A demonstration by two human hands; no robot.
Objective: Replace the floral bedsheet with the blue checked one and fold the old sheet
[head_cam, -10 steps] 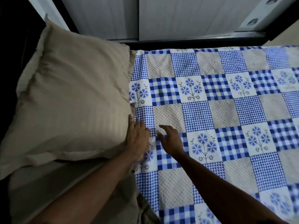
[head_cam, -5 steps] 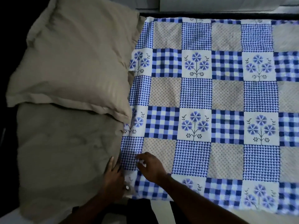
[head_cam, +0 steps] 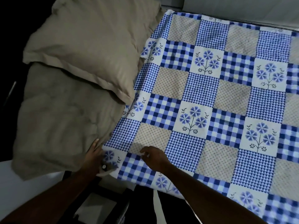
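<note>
Across the bed (head_cam: 40, 170), largest first:

1. Sheet (head_cam: 202, 94). Blue checked, with gingham, dotted tan and flower squares. It is spread flat over the bed, and its near border hangs over the edge. We see no other sheet in view, so we cannot say where the floral one lies.

2. Far pillow (head_cam: 90, 50). Tan, at the head end, overlapping the pillow below it and the sheet's left margin.

3. Near pillow (head_cam: 61, 123). Tan, with its right edge lying over the sheet's margin.

4. Right hand (head_cam: 155, 157). It rests on the sheet near the near edge with its fingers curled down onto the cloth. This may be a pinch of fabric, but the dim light keeps us from telling.

5. Left hand (head_cam: 93, 154). Just beside the right hand, fingers straight and together, laid against the near pillow's right edge. It holds nothing we can make out.

Step in hand, as we judge it: the new sheet is on, and we are dressing its head-end corner by the pillows.

Next move calls for nudging the near pillow aside with the left hand while the right draws the cloth taut toward the corner, without rucking the flat part. Folding the old sheet remains.
</note>
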